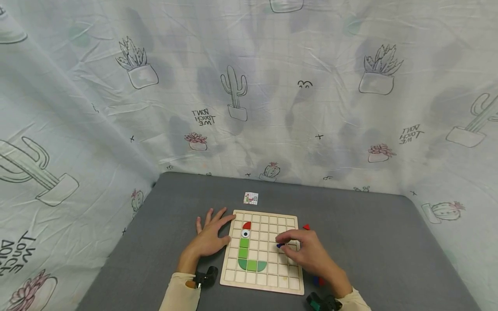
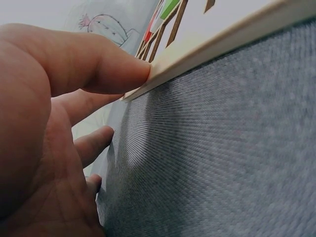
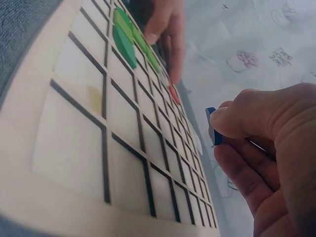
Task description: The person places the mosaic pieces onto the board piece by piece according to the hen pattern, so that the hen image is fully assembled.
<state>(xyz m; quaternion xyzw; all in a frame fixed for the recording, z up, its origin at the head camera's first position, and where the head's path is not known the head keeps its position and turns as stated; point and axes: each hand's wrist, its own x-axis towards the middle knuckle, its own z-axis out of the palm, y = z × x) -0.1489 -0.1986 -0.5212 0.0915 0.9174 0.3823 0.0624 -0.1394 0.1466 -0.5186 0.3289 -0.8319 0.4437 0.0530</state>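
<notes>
A wooden grid board (image 1: 288, 280) lies on the grey table. In it sit green tiles (image 1: 249, 259), a white eye tile (image 1: 245, 233) and a red tile (image 1: 247, 225). My left hand (image 1: 212, 235) lies flat on the table with straight fingers, the thumb (image 2: 94, 69) pressing the board's left edge (image 2: 217, 44). My right hand (image 1: 305, 250) hovers over the board's right half and pinches a small blue tile (image 1: 280, 245) between thumb and fingers; the blue tile (image 3: 213, 126) shows edge-on in the right wrist view, above the board's empty cells (image 3: 74, 128).
A small picture card (image 1: 250, 198) lies behind the board. Red and blue loose pieces (image 1: 306, 226) lie just right of the board, partly hidden by my right hand. A cactus-print cloth (image 1: 249, 86) walls the table on the back and sides.
</notes>
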